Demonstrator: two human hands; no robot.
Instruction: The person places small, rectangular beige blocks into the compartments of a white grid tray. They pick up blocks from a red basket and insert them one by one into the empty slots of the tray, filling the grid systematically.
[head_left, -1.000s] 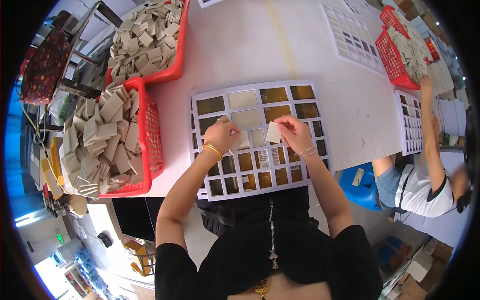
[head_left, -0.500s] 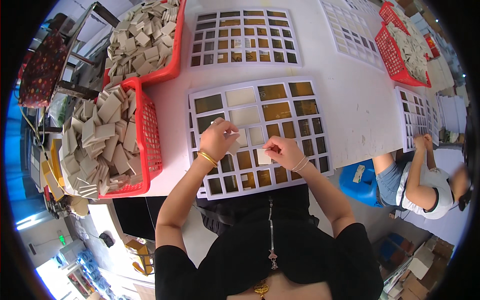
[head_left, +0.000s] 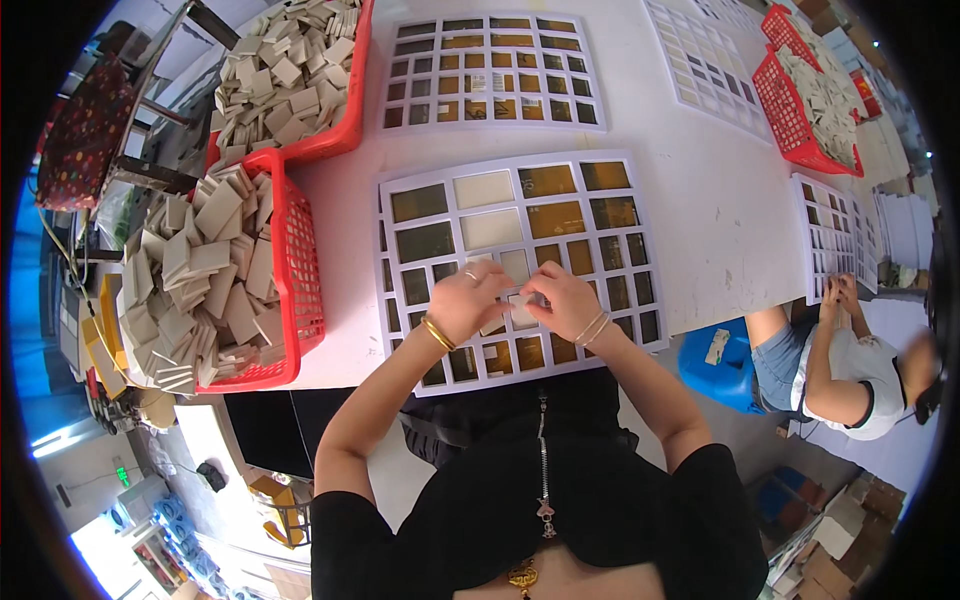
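My two hands met low over a white gridded frame at the near edge of the desk. The thumb and forefinger of my right hand were pinched on a small cream tile, above the frame's middle cells and closer to its front edge than its back. My left hand curled just beside it, a gold bangle at the wrist; a second tile showed beneath its fingertips, though I could not tell whether they gripped it. Behind my hands, two large tiles filled cells in the frame's second column from the left; other cells showed dark or amber. Red baskets heaped with pale tiles stood along the desk's left side, one at the near left corner. Another gridded frame lay farther from the near edge, apart from mine. On the desk's right side, a co-worker's hands were together at a co-worker's frame.
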